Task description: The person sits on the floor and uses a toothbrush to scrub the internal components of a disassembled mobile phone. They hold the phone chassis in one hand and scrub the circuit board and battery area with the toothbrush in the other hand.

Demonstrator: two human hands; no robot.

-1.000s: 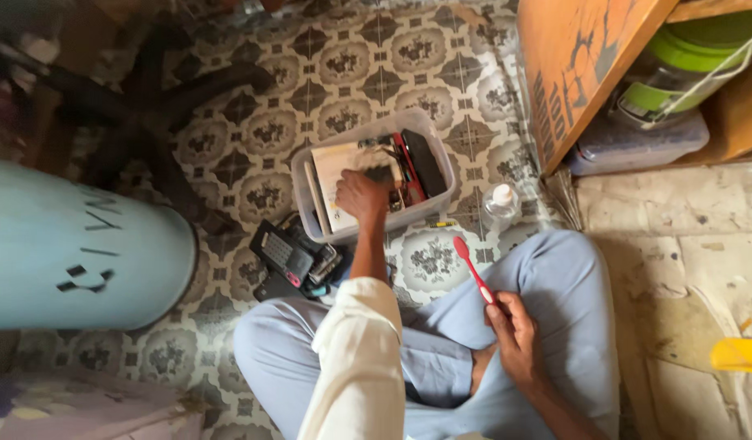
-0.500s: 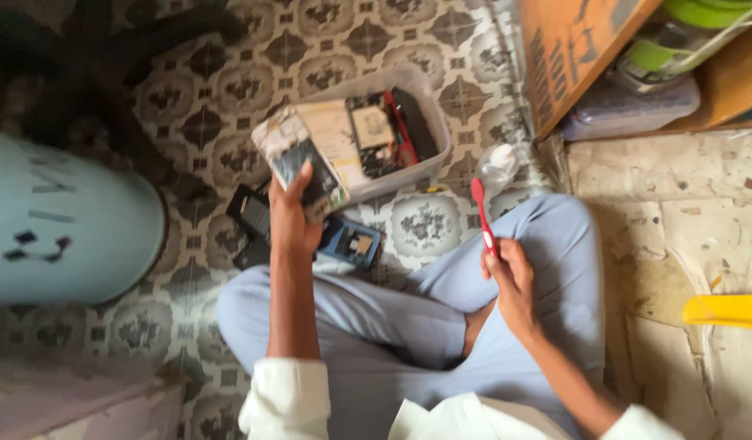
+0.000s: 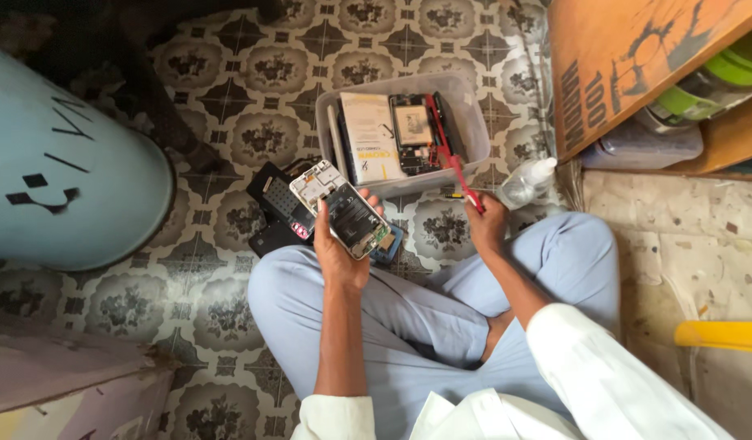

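My left hand (image 3: 339, 248) holds an opened phone (image 3: 343, 210) with its back off, so the battery and boards show. It hovers over my left knee, just in front of a clear plastic bin (image 3: 474, 124). My right hand (image 3: 488, 222) grips a red toothbrush (image 3: 461, 177) whose head points up toward the bin's front right corner. Inside the bin lie a white box, another bare phone body and some red and dark parts. I sit cross-legged in light blue trousers on a patterned floor.
A pile of dark phone parts (image 3: 272, 204) lies on the floor left of my left hand. A small clear bottle (image 3: 527, 181) stands right of the bin. A big pale blue barrel (image 3: 62, 167) fills the left side. A wooden shelf unit (image 3: 628, 65) rises at the right.
My left hand has lifted the opened phone out of the bin and drawn it back over my knee. My right hand moved the toothbrush forward toward the bin.
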